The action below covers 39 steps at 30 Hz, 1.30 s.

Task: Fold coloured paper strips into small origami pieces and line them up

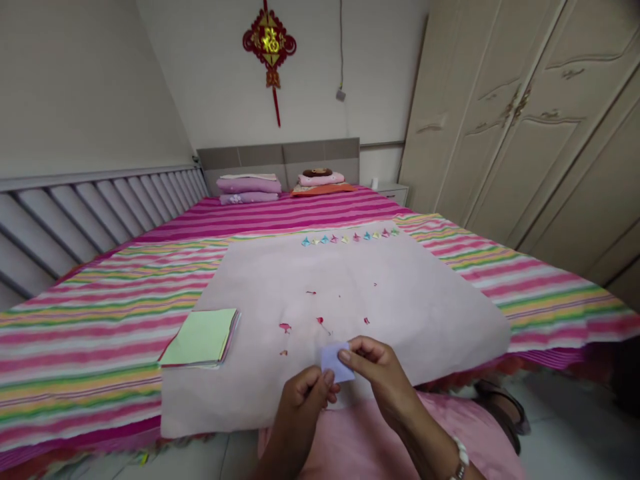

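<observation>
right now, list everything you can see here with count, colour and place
paper square: 1, pale blue, held by both hands
paper stack: 1, green on top, left on the sheet
folded paper pieces: a row, mixed colours, far edge of the sheet
sheet: 1, pale pink, on the bed
bedspread: 1, striped
folded bedding: 2 piles, by the headboard
knot ornament: 1, red, wall
wardrobe: 1, cream, right
left hand: pinching the square
right hand: pinching the square

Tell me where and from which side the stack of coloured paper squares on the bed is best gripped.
Probably at the near right corner of the stack of paper squares, coming from the right with the right hand. The stack lies flat on the striped bedspread, and its right edge overlaps the pale sheet, where the layers show, so fingers can slide under.
</observation>
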Tool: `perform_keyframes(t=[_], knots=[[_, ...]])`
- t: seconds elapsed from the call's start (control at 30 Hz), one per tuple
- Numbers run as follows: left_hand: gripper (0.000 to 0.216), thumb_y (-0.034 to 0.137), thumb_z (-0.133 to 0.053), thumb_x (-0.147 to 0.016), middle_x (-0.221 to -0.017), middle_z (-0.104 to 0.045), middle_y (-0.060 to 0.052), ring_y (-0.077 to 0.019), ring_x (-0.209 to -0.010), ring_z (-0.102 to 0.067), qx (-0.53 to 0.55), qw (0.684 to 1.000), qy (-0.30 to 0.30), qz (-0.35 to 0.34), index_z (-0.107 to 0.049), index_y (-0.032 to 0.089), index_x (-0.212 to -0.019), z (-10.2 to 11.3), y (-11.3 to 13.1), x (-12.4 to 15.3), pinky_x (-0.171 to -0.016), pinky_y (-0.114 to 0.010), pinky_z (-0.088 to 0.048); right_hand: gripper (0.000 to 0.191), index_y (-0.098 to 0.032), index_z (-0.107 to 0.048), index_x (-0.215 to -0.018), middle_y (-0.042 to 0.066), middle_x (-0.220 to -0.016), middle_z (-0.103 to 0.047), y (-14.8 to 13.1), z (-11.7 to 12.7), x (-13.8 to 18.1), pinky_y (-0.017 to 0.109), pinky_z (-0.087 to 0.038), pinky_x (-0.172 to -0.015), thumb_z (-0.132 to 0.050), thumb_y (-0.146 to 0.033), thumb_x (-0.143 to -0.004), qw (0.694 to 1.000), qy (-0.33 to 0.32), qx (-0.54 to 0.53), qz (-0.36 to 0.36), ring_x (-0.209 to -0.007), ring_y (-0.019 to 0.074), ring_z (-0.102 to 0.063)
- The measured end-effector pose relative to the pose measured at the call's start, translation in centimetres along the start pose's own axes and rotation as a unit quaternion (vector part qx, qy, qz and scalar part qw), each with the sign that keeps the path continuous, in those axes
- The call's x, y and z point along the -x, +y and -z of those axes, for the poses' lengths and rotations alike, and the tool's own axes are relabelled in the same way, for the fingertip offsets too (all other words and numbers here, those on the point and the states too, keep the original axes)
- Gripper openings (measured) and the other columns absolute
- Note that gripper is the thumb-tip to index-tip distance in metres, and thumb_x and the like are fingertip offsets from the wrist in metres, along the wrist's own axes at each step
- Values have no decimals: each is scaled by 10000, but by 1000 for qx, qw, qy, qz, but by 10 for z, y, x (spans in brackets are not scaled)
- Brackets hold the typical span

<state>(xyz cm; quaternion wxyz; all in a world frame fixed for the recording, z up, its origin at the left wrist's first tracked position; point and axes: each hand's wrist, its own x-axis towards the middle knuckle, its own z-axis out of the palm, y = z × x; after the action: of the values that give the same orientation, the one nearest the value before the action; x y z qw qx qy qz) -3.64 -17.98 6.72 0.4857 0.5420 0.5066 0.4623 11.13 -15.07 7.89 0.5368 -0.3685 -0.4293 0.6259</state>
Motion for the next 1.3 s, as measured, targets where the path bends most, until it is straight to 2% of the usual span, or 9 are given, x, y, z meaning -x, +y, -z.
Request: perform_keyframes(t=[0.13, 0.27, 0.37, 0.43, 0.5, 0.7, 0.8, 1.0, 1.3], knots=[[457, 568, -559, -789, -604, -622, -33, -159, -589, -525, 10, 999, 39, -15, -629, 160, -596, -2, -1, 1, -575, -255, -410, 436, -192, -656, -975, 4, -732, -674, 1, -4, 8, 289, -475, -670, -842, -313, -600, 1000, 5, -15, 22, -671, 155, -613], [430, 523, -558, -807, -615, -634, -39, -157, -607, -543, 16, 999, 23, -18, -643, 149, -611, -2, -3, 1, -591, -256, -431, 435, -197, -626, -1002, -16, -680, -650, 5, -5, 13, 272, -475, -627, -828, -280, -626, 998, 38, 2, 58, -626, 141, -594], [302, 429, -620, -795, -754, -675, -50, -170, -715, -593, 39, 999, 3, -22, -692, 145, -871, 3, -4, -1, -666, -264, -463, 383, -205, -642, -984, -25, -670, -642, 5, -2, 13, 255, -470, -611, -812, -265, -646, 997, 36, 13, 66, -611, 127, -582], [462, 351, -683, -755, -884, -683, -61, -175, -783, -618, 61, 998, 10, -33, -593, 163, -1166, 9, -4, -3, -727, -282, -481, 341, -206, -668, -958, -22, -672, -639, 3, 1, 12, 258, -473, -605, -806, -269, -653, 998, 31, 22, 59, -604, 126, -578], [648, 295, -716, -723, -972, -673, -80, -177, -806, -633, 69, 997, 16, -44, -460, 171, -1305, 15, -2, -5, -773, -310, -494, 279, -198, -696, -894, -11, -672, -640, 2, 3, 12, 267, -477, -597, -805, -286, -652, 998, 20, 30, 46, -594, 129, -574], [343, 283, -612, -822, -1030, -691, -97, -212, -973, -640, 0, 998, -20, -56, -549, 186, -1145, 25, 7, -2, -898, -342, -467, 224, -189, -723, -815, -13, -597, -631, -1, 5, 12, 258, -452, -564, -803, -312, -646, 999, 3, 50, 23, -549, 123, -550], [346, 265, -595, -833, -1034, -695, -87, -217, -1017, -630, -13, 998, -15, -58, -549, 198, -1169, 27, 9, -1, -925, -338, -446, 212, -178, -733, -788, -12, -583, -623, -2, 5, 12, 250, -423, -549, -796, -321, -644, 998, 0, 63, 10, -540, 117, -526], [151, 224, -645, -786, -840, -656, -19, -143, -771, -624, 21, 998, -25, -58, -616, 193, -931, 28, 12, -3, -707, -244, -484, 191, -165, -731, -767, -9, -592, -623, -5, 3, 14, 254, -414, -556, -783, -318, -664, 996, -34, 85, -6, -556, 120, -521], [101, 194, -694, -737, -704, -657, 9, -113, -669, -618, 131, 988, -85, 10, -613, 160, -787, 23, 13, -2, -632, -216, -477, 183, -167, -716, -784, -20, -542, -642, 0, -1, 17, 243, -462, -564, -790, -294, -676, 996, -61, 56, -22, -511, 114, -580]])
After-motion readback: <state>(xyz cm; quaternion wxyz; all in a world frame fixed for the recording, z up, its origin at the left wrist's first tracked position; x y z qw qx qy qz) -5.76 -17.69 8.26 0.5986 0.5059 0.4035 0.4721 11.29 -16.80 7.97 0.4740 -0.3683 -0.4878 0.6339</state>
